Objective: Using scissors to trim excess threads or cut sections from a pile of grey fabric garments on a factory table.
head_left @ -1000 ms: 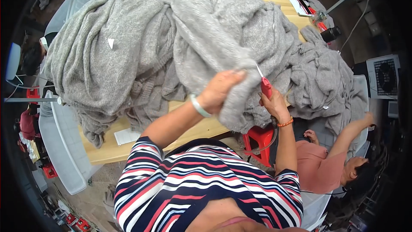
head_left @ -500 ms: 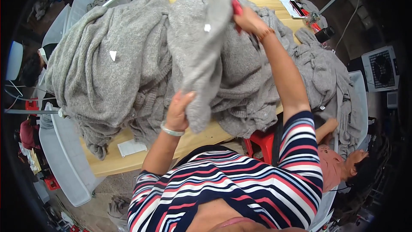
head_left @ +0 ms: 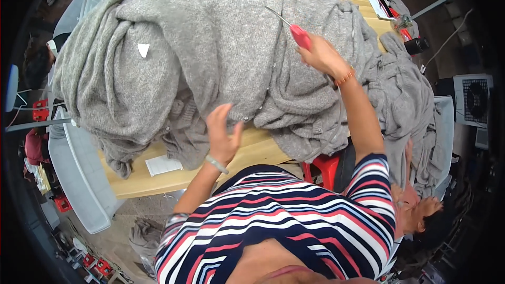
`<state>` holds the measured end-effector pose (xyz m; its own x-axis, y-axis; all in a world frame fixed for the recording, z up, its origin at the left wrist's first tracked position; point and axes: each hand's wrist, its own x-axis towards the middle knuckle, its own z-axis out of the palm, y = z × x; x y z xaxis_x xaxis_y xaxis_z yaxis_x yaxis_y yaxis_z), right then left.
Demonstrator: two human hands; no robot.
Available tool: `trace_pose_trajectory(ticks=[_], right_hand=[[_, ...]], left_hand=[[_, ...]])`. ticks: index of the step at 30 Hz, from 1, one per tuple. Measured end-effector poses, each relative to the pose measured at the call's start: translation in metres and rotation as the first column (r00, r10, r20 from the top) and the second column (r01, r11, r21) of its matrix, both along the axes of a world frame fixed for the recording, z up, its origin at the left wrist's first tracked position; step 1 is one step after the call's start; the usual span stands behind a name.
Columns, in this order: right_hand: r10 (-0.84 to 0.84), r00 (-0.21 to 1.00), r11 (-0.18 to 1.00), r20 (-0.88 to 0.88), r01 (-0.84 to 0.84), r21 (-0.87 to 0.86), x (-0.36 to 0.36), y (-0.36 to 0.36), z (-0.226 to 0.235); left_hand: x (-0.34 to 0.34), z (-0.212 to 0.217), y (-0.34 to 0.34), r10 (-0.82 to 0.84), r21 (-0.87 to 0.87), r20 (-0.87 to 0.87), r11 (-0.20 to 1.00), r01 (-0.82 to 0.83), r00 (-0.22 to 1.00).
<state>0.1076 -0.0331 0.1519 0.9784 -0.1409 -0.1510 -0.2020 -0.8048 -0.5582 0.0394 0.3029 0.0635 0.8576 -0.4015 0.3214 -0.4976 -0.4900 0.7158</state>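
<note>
In my right hand (head_left: pixel 325 57) is a pair of red-handled scissors (head_left: pixel 301 37), its thin metal blades pointing to the upper left above the knitwear. My left hand (head_left: pixel 223 132) is open, fingers apart, holding nothing, close to the lower edge of a grey knitted cardigan (head_left: pixel 244 47) laid over the pile. Small buttons run down that cardigan's edge. Left of it lies a heap of grey knitwear (head_left: pixel 113 89) with a white tag (head_left: pixel 143 50). More grey garments (head_left: pixel 310 79) lie beneath and beside my right forearm.
The wooden table (head_left: pixel 263 150) carries the pile, with a white paper (head_left: pixel 164 165) near its front edge. Pale plastic bins stand at left (head_left: pixel 87 179) and right (head_left: pixel 446 126). At right, a person (head_left: pixel 413 213) sits by hanging garments; a dark bottle (head_left: pixel 416 46) lies at the far right.
The garment piece that both hands held up now lies down on the pile. My left hand has let go and opened; my right hand has moved lower and rightward, exposing the scissors.
</note>
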Motion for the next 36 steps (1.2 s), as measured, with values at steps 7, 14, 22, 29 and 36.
trace_pose_trajectory(ticks=[7, 14, 22, 29, 36], right_hand=[[-0.228, 0.973, 0.971, -0.023, 0.229, 0.066, -0.118, 0.011, -0.009], [-0.069, 0.976, 0.997, -0.205, 0.063, -0.032, -0.15, 0.047, 0.0], [-0.037, 0.98, 0.996, -0.194, 0.02, -0.091, -0.153, 0.065, 0.008], [0.006, 0.981, 0.994, -0.193, -0.027, -0.108, -0.158, 0.079, -0.001], [0.006, 0.979, 0.998, -0.203, -0.018, -0.059, -0.186, 0.079, -0.016]], left_hand=[[0.084, -0.044, -0.136, 0.038, 0.103, 0.038, 0.994, -0.042, 0.999], [0.122, -0.074, -0.115, -0.18, -0.281, -0.355, 0.956, 0.079, 0.917], [0.111, -0.084, -0.102, -0.21, -0.389, -0.398, 0.92, 0.042, 0.893], [0.114, -0.093, -0.095, -0.205, -0.389, -0.357, 0.92, 0.055, 0.911], [0.066, -0.09, -0.074, -0.019, -0.041, -0.005, 0.999, 0.019, 1.0]])
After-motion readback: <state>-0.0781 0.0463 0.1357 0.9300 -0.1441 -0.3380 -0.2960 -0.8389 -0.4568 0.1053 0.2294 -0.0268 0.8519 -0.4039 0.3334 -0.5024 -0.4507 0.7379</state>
